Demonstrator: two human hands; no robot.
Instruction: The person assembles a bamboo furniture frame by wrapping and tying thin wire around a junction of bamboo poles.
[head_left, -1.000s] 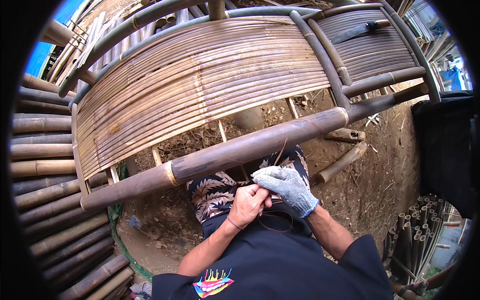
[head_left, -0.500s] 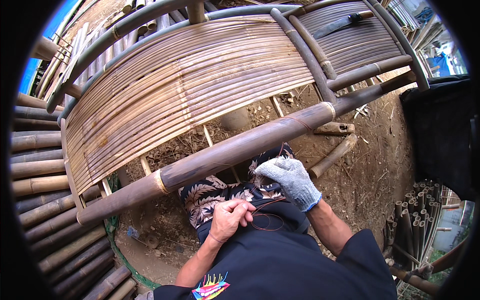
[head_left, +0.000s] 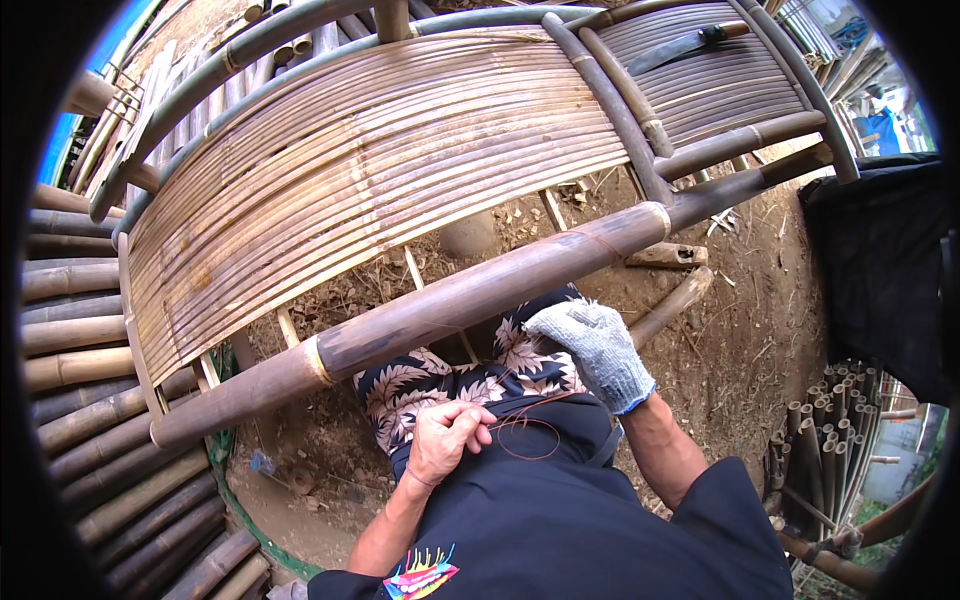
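My bare left hand (head_left: 447, 440) is closed, fingers curled round a thin reddish-brown cord (head_left: 556, 445) that lies in loose loops over my dark shirt. My right hand (head_left: 597, 353), in a grey-white knit glove, is closed above my thigh; its fingertips are turned under, hiding what they hold. One cord strand runs toward the glove's underside. Just beyond both hands, a thick brown bamboo pole (head_left: 480, 283) lies across my lap along the front of a bamboo bench. A thin strand of the same colour crosses the pole near its right end.
The bench's slatted seat (head_left: 380, 150) spreads out beyond the pole. A large knife (head_left: 680, 48) rests on slats at the far right. Stacked bamboo poles (head_left: 80, 330) line the left side, and cut bamboo pieces (head_left: 668, 257) lie on the dirt floor. A black cloth (head_left: 870, 270) hangs at right.
My gloved right hand has shifted slightly right and tilted. The cord loop beside my left hand has moved a little upward. My left hand is nearly still.
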